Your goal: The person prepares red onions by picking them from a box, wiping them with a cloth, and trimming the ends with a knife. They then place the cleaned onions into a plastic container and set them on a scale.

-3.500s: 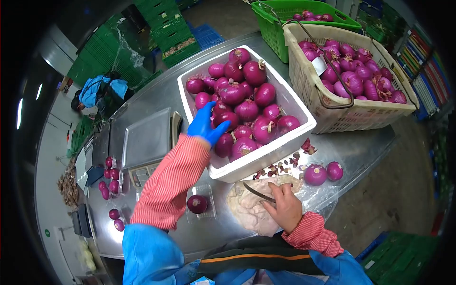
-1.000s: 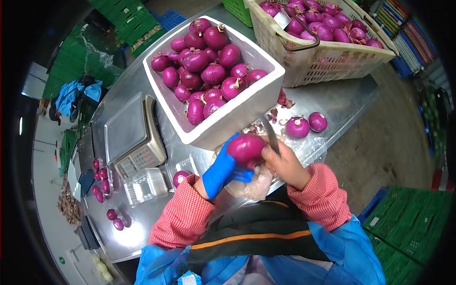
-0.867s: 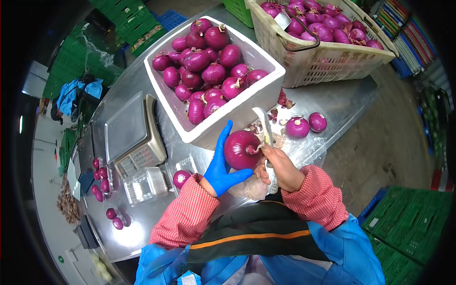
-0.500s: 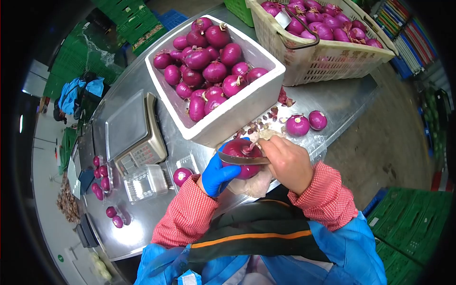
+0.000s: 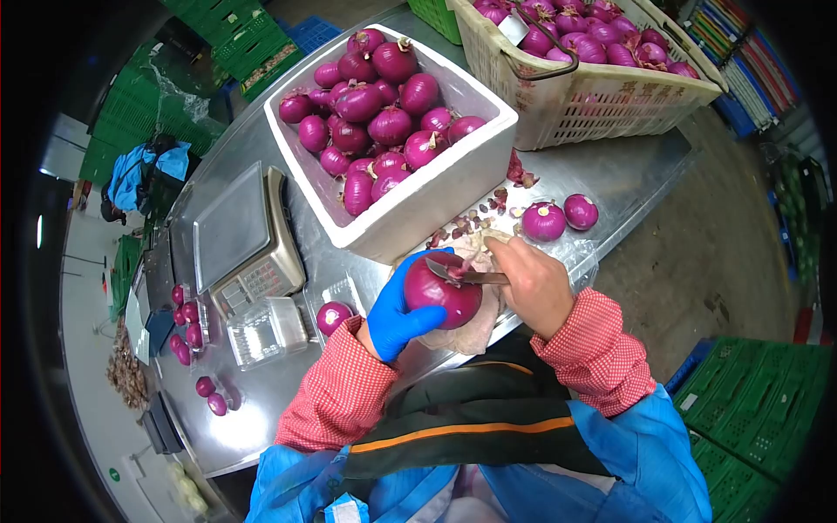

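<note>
My left hand (image 5: 397, 314), in a blue glove, is wrapped round a large red onion (image 5: 440, 301) above a pale cloth (image 5: 475, 331). My bare right hand (image 5: 534, 288) grips a knife (image 5: 484, 278), whose blade lies across the onion's dry stem at its top. Onion trimmings (image 5: 471, 224) are scattered on the metal table just beyond my hands. Two onions (image 5: 543, 221) rest to the right of the trimmings. Another onion (image 5: 334, 318) sits in a clear tray to the left of my left hand.
A white foam box (image 5: 418, 205) of onions stands beyond my hands, with a cream crate (image 5: 602, 113) of onions at back right. A scale (image 5: 257, 279) and clear containers (image 5: 266, 334) are on the left. Green crates (image 5: 750, 401) stand lower right. A person in blue (image 5: 144, 174) is far left.
The onion in my left hand has tilted and shifted slightly left. My right hand has turned the knife, and its blade has moved up from the onion's near side to the stem.
</note>
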A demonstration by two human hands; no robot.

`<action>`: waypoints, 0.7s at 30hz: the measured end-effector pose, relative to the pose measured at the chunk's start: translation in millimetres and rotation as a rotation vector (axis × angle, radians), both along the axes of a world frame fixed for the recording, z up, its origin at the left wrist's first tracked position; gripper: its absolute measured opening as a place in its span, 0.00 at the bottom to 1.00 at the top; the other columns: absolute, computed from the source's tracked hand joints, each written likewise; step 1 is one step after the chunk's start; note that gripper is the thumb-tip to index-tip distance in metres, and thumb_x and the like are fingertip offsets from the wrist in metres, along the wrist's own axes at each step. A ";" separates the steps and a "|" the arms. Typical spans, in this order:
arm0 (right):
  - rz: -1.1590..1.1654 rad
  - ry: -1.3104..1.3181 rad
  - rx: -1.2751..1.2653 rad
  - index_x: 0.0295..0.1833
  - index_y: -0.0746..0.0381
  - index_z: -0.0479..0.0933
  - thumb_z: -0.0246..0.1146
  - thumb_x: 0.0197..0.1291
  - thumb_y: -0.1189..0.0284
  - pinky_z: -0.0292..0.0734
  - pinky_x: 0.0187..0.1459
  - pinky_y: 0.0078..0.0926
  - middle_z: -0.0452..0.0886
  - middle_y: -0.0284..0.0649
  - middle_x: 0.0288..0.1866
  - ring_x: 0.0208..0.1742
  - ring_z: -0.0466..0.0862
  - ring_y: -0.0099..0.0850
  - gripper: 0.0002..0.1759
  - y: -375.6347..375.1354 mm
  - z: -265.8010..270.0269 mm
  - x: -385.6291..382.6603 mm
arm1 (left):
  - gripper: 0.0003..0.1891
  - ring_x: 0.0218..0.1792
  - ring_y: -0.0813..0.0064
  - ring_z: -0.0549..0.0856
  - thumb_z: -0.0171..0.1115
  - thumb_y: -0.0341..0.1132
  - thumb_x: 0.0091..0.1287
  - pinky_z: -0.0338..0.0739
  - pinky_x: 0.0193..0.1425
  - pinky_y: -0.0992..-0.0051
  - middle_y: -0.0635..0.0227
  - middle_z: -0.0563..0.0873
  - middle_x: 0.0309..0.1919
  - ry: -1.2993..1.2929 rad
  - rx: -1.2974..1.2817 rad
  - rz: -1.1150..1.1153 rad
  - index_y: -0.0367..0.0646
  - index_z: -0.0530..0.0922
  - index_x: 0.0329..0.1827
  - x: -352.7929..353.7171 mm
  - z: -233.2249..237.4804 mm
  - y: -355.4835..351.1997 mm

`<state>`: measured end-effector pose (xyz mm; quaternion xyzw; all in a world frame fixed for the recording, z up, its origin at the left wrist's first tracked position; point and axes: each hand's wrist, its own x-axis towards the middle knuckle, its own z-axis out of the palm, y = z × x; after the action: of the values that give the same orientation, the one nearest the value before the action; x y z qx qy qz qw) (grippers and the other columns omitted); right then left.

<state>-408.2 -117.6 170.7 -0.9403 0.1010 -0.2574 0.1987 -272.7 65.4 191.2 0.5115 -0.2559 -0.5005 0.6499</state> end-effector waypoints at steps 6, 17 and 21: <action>0.044 0.017 0.327 0.58 0.65 0.76 0.68 0.53 0.74 0.80 0.43 0.32 0.80 0.45 0.43 0.42 0.84 0.40 0.24 1.8 -4.4 -13.6 | 0.44 0.65 0.65 0.75 0.77 0.40 0.52 0.69 0.71 0.65 0.61 0.74 0.64 -0.059 0.043 0.096 0.41 0.64 0.72 2.2 -15.2 10.1; 0.420 0.165 0.945 0.39 0.66 0.75 0.65 0.59 0.72 0.75 0.39 0.28 0.79 0.39 0.31 0.34 0.80 0.28 0.09 8.6 14.4 33.0 | 0.48 0.60 0.61 0.80 0.77 0.37 0.47 0.74 0.66 0.67 0.53 0.76 0.61 -0.608 0.200 0.181 0.38 0.61 0.72 -10.2 -14.9 17.5; 0.455 0.200 0.957 0.34 0.66 0.75 0.65 0.57 0.72 0.76 0.37 0.28 0.79 0.40 0.27 0.30 0.80 0.30 0.08 29.5 5.5 28.0 | 0.50 0.61 0.60 0.79 0.77 0.35 0.47 0.74 0.65 0.66 0.51 0.75 0.62 -0.673 0.226 0.314 0.35 0.58 0.74 -21.1 -36.0 23.5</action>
<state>-380.2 -88.0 176.2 -0.7626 0.0191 -0.0423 0.6452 -293.8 88.9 155.2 0.7485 -0.3166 -0.2244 0.5378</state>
